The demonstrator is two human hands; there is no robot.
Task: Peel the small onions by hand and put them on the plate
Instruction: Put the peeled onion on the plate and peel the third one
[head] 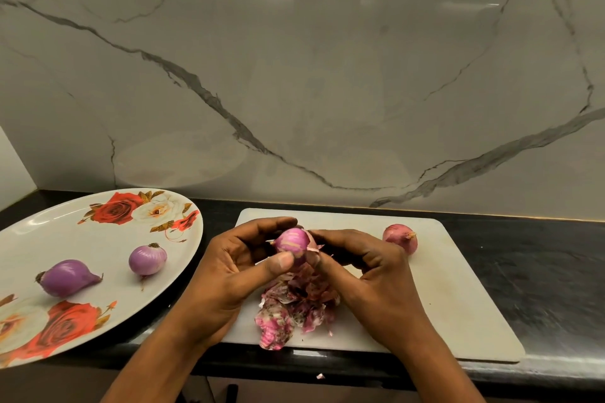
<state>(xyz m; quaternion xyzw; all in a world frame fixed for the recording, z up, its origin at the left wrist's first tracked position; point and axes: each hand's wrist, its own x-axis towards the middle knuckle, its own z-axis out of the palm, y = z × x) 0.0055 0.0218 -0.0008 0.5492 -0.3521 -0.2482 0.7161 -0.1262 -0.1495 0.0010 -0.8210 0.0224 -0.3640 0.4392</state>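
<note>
The onion [292, 240] being peeled sits in the air just above the cutting board [442, 304], held between both hands. It looks light, firm and round. Where the skin is off, the pink flesh shines and is probably slick, so it could squirt out of a tight squeeze. The dry skin is thin and brittle and likely tears into scraps instead of coming off whole. A loose flap [312, 249] sticks out on its right side, and that edge looks like the best place to take hold.

The left hand [239, 268] cups the onion from the left, fingers curled over the top and thumb pressed against its lower front. The right hand [363, 268] comes in from the right, palm down, its fingertips pinching at the flap. Both wrists angle inward so the hands meet over the board.

A heap of pink and white peels [294, 307] lies on the board right below. One unpeeled onion [401, 238] rests on the board to the right, behind the right hand. On the flowered plate [82, 239] to the left lie two peeled onions, one long [68, 277] and one round [147, 260], well apart.
</note>
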